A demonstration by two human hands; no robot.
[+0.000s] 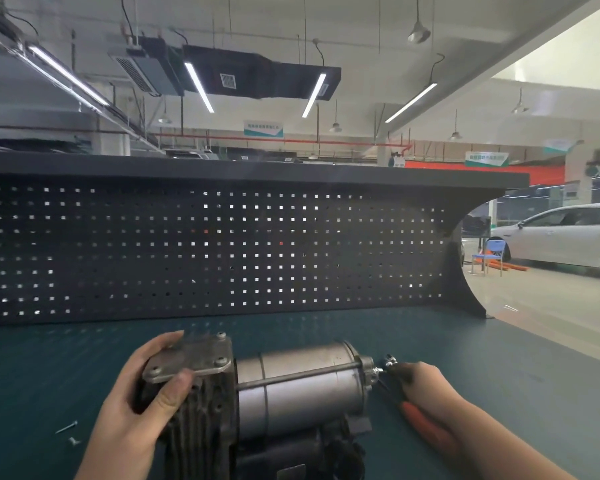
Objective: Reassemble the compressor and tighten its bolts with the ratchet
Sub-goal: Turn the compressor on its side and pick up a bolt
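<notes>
The compressor (291, 386) lies on its side on the teal bench, its silver motor cylinder pointing right and its dark finned head at the left. My left hand (146, 393) grips the head, thumb on the square cover plate (191, 358) with its bolts. My right hand (426, 386) holds the ratchet (416, 415), whose red-and-black handle runs under my palm. The ratchet's socket end (388, 362) meets a bolt at the cylinder's right end cap. A long through-bolt (302, 374) runs along the cylinder.
Two loose screws (68, 432) lie on the bench (49, 375) at the lower left. A dark pegboard (222, 251) walls off the back of the bench. Beyond the right edge are a workshop floor, a blue chair (489, 254) and a white car (568, 233).
</notes>
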